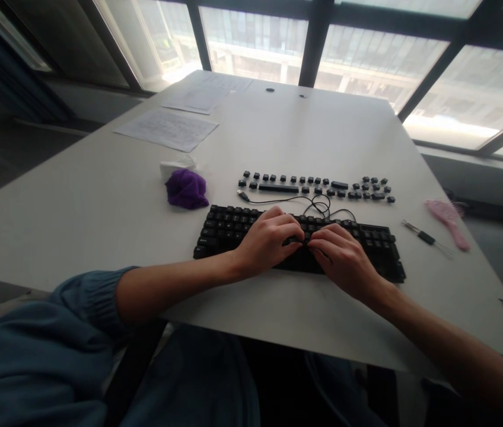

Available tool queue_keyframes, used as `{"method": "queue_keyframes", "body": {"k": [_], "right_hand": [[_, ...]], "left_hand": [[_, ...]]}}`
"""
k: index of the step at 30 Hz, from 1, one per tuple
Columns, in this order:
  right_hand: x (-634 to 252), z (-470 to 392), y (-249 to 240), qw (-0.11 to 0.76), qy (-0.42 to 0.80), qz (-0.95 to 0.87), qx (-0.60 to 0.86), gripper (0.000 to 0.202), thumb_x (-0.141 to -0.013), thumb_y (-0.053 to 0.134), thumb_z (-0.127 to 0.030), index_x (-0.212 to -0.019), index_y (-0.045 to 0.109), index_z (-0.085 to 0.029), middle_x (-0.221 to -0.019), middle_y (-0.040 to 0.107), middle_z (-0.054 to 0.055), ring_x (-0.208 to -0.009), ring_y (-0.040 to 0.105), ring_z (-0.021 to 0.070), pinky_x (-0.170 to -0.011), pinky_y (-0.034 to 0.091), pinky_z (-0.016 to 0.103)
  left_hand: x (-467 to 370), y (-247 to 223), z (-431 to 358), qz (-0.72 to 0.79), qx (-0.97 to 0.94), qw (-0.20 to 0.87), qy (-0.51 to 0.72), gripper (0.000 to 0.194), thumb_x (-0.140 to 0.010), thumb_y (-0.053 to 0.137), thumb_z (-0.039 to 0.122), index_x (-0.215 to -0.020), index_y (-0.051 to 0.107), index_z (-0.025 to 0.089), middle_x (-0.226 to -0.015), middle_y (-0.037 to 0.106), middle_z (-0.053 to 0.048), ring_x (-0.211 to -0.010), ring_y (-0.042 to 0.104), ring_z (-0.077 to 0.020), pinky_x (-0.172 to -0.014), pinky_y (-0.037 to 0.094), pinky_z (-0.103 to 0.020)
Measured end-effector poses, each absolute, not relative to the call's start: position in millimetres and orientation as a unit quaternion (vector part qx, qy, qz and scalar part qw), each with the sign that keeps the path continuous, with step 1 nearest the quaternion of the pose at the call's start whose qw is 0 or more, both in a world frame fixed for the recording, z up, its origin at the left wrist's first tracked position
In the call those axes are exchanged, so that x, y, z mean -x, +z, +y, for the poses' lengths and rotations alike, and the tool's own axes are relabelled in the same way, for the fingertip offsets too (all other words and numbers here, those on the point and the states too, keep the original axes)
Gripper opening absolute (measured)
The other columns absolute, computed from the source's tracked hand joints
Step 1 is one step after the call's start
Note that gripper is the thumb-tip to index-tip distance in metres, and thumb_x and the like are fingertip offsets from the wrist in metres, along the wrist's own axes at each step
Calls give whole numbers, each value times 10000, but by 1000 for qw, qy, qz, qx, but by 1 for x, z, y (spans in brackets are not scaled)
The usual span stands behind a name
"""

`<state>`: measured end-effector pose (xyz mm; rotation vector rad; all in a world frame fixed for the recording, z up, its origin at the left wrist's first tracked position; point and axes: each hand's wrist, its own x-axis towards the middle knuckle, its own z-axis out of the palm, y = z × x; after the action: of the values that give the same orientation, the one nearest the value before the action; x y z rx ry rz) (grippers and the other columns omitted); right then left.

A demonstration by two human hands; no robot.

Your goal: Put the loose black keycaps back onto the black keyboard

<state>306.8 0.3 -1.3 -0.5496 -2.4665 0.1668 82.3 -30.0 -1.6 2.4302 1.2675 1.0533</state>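
Observation:
A black keyboard [225, 228] lies on the white table, with keycaps on its left and upper parts and a bare dark area at the lower right. Over its middle, my left hand [270, 240] has its fingers bent and pressed together. My right hand [343, 255] is close beside it, fingertips pinched at the same spot. Whatever the fingertips hold, if anything, is too small to make out. Behind the keyboard, several loose black keycaps stand in two rows, with a long space bar [278, 188] among them. The keyboard's cable [278, 200] lies between.
A purple cloth [187, 190] sits beside a white tissue pack [174, 169] left of the keycaps. Printed papers [166, 128] lie at the back left. On the right are a wire keycap puller [426, 237] and a pink brush [449, 222]. The table's front edge [269, 339] is near my body.

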Motion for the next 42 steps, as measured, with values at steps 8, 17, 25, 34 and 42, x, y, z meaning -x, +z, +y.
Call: {"method": "queue_keyframes", "body": {"k": [8,17,25,34,42], "right_hand": [[-307,0,0,287,103,-927,218,196,-960,550,-86,-967,700,-212,-984,709,91,-940,594,248,-831,564,423],[-306,0,0,297,97,-925,217,192,-961,545,-78,-956,692,-201,-976,708,95,-924,601,239,-813,567,408],[-307,1,6,306,161,-905,246,148,-932,611,-119,-928,715,-223,-943,726,78,-905,639,240,-788,572,410],[-318,5,20,353,377,-733,443,213,-803,808,-379,-937,777,-217,-849,763,47,-722,702,204,-623,574,314],[-318,4,13,328,338,-753,458,169,-794,808,-336,-917,787,-223,-892,776,49,-754,709,218,-685,582,350]], "left_hand": [[-82,-1,-30,436,-824,100,347,12,-899,710,210,-910,717,211,-961,731,-20,-959,575,-204,-933,481,-346],[-83,-1,-30,434,-822,97,355,21,-888,719,196,-907,717,204,-960,732,-22,-952,571,-200,-921,487,-335],[-83,-3,-29,433,-821,97,359,12,-893,719,208,-905,722,208,-964,734,-26,-944,566,-204,-923,488,-341],[-84,-3,-28,429,-821,98,364,33,-873,742,202,-901,727,209,-956,735,-35,-960,577,-213,-915,491,-355],[-83,-4,-27,424,-817,89,380,46,-869,738,174,-905,725,200,-959,729,-40,-976,564,-217,-904,497,-357]]}}
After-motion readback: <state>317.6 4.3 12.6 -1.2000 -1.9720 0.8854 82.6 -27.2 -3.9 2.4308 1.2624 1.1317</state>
